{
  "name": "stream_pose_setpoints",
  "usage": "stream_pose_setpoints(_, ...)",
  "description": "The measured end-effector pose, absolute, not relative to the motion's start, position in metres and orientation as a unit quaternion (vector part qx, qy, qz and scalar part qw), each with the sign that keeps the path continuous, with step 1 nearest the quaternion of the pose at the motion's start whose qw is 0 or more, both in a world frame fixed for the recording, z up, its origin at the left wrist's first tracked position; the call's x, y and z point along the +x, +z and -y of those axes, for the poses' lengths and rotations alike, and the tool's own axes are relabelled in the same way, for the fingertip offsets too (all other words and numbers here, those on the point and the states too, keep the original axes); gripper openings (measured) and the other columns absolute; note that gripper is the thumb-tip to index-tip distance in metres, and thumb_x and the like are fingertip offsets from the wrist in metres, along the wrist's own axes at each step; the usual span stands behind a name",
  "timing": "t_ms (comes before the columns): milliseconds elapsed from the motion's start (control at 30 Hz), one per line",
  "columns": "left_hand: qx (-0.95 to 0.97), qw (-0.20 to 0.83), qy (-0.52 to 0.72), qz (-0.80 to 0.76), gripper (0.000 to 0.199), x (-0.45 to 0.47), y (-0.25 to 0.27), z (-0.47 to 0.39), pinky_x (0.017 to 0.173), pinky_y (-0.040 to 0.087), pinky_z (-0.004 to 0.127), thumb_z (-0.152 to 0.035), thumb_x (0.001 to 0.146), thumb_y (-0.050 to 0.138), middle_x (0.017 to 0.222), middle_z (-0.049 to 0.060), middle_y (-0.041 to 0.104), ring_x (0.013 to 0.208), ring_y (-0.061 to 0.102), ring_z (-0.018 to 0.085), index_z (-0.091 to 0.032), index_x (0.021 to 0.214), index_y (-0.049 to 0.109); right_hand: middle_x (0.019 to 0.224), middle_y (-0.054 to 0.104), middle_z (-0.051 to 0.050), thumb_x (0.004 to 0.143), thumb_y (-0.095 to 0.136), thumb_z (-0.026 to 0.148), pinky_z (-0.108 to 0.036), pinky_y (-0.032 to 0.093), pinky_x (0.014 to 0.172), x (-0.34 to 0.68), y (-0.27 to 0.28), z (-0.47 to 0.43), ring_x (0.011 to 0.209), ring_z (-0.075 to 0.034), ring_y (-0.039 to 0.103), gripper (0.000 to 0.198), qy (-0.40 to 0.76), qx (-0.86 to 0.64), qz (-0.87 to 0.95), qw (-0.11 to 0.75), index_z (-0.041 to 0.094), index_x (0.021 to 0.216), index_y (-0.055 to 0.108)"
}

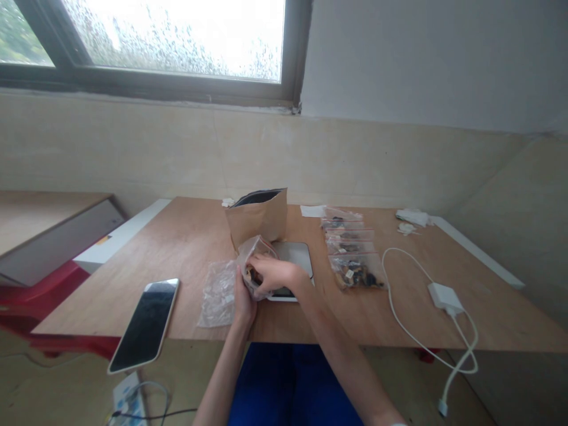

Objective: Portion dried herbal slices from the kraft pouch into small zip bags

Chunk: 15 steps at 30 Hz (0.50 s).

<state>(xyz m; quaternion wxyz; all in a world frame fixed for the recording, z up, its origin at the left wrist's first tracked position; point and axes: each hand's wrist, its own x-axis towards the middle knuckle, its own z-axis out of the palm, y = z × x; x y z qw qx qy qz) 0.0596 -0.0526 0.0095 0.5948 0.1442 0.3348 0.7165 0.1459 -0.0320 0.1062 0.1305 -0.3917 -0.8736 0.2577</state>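
Note:
My left hand point(244, 302) is closed around the side of a clear zip bag point(258, 244), held tilted with its mouth open. Dark brown dried pieces point(252, 276) show at the opening. Fingers bent, my right hand point(271, 273) reaches into the bag's mouth and pinches at these pieces; its fingertips are partly hidden. Beneath and behind my hands lies a flat white scale point(298, 255), mostly covered by my right forearm. An open brown paper pouch point(261, 219) with a dark lining stands just behind the bag. Crumpled clear plastic bags point(217, 294) lie beside my left hand.
Several filled zip bags point(358, 272) lie in a row on the right of the wooden table point(186, 236). A white charger point(445, 297) with a looped cable is farther right. A large phone point(146, 324) overhangs the front left edge. White scraps point(412, 217) lie at the back right.

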Motion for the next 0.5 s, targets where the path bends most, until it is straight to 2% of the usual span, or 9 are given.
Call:
stream_pose_setpoints(133,0.139,0.593,0.715,-0.344,0.028,0.0601,0.0068,0.0520,0.077,0.048,0.025,-0.039,0.077,0.053,0.085,0.002,0.069,0.084,0.063,0.016,-0.016,0.083,0.065,0.086,0.059,-0.002,0.038,0.078,0.007,-0.031,0.043,0.075,0.1425,0.1011,0.0320,0.085,-0.022,0.054,0.043,0.250,-0.396,0.876,0.116,0.019,0.074,0.056)
stream_pose_setpoints(400,0.136,0.588,0.695,-0.390,0.026,0.0589,0.0005,0.0538,0.079,0.047,0.024,-0.036,0.082,0.048,0.084,0.002,0.067,0.087,0.063,0.016,-0.016,0.088,0.063,0.082,0.056,-0.001,0.049,0.071,0.006,-0.028,0.045,0.068,0.1383,0.0990,0.0378,0.079,-0.019,0.056,0.027,0.254,-0.401,0.870,0.133,0.018,0.065,0.053)
stream_pose_setpoints(500,0.136,0.586,0.697,-0.391,0.026,0.0590,0.0016,0.0547,0.080,0.047,0.025,-0.034,0.083,0.046,0.082,0.002,0.068,0.088,0.063,0.016,-0.016,0.089,0.064,0.089,0.056,-0.004,0.049,0.071,0.008,-0.029,0.045,0.066,0.1382,0.0971,0.0403,0.078,-0.020,0.057,0.026,0.253,-0.420,0.863,0.123,0.017,0.069,0.056)
